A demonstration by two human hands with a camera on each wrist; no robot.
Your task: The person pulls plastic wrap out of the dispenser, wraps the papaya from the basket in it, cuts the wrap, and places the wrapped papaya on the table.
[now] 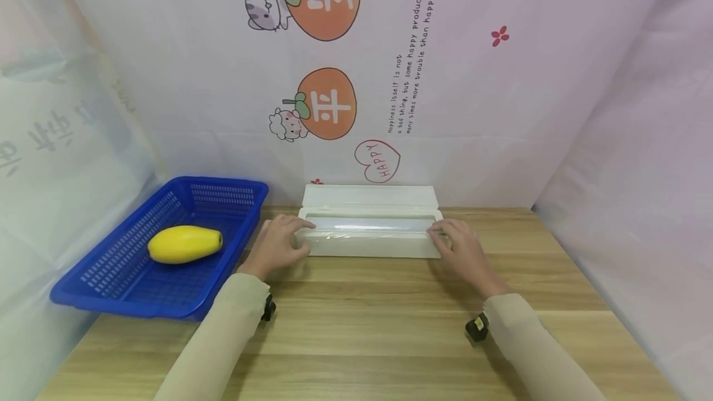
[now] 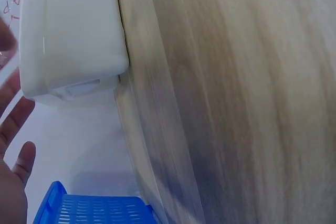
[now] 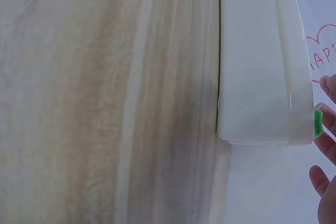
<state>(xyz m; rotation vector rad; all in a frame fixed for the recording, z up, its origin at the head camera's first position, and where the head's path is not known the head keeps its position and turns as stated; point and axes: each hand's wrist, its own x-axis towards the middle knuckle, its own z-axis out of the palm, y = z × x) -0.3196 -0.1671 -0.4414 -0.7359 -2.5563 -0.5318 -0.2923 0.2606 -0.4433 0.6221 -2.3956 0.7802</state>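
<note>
A white cling film dispenser lies across the back of the table, its lid raised. Clear shiny film shows along its opening. At the dispenser's left end is my left hand, its index fingertip over the rim and its thumb apart, lower down. My right hand is at the other end, fingertips on the rim by a small green slider. In the right wrist view the fingers touch or nearly touch that slider, with the thumb apart. Whether either hand touches the film is unclear.
To the left stands a blue plastic basket with a yellow papaya-like fruit in it. A white printed cloth hangs behind the wooden table and at both sides.
</note>
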